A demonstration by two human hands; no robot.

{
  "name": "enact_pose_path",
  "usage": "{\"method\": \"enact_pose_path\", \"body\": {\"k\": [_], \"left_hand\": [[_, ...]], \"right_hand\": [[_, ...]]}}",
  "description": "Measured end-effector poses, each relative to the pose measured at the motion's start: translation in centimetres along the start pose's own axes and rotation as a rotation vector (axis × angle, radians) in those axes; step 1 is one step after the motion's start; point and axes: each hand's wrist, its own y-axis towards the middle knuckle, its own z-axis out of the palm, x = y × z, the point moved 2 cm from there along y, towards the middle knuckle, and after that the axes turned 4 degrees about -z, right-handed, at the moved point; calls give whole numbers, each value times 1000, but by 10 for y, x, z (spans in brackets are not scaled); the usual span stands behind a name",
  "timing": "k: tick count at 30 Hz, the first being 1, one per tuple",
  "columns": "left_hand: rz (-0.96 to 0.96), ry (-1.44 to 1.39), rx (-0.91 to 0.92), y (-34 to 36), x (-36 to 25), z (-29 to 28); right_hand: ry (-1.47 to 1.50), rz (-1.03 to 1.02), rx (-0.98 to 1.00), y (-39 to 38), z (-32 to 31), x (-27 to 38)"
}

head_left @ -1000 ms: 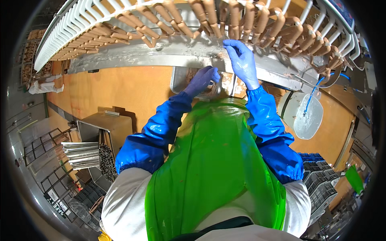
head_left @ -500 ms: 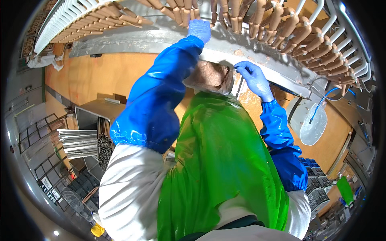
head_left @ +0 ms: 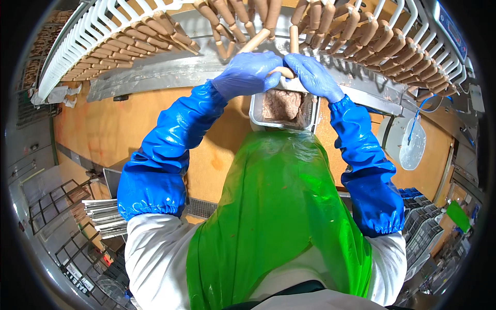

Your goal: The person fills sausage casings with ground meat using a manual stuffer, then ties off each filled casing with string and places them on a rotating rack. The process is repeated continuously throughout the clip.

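Apron: your green apron (head_left: pixel 279 206) fills the lower middle of the view, over white sleeves.
Sleeve guards: glossy blue sleeve covers (head_left: pixel 160 160) run up both of your forearms, each gathered at the elbow end.
Floor side: a stack of flat metal trays (head_left: pixel 103 217) sits low at your left, near wire racks.
Tub: a metal tub (head_left: pixel 283 109) of pale pinkish meat mass sits just beyond the apron's top edge, directly under your hands.
Left hand: your left hand (head_left: pixel 248 75), in a blue glove, is curled closed around one end of a sausage (head_left: pixel 281 71).
Right hand: your right hand (head_left: pixel 312 76), also gloved, pinches the other end of that sausage (the fingers are closed on it), so the two hands nearly touch.
Sausage: it lies across between your hands, above the tub, just below the hanging rows.
Rack: a white barred rack (head_left: pixel 103 26) arches overhead, with many linked sausages (head_left: pixel 372 39) draped over its bars.
Far right: a clear plastic bag (head_left: pixel 412 147) hangs beside the orange wall.
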Motion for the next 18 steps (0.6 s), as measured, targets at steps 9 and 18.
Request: {"method": "enact_pose_path", "body": {"k": [9, 18], "left_hand": [[-347, -982, 118, -19, 50, 5], [-816, -1480, 956, 6, 50, -57]], "right_hand": [[-52, 119, -57, 24, 5, 45], [-713, -620, 103, 24, -12, 85]]}}
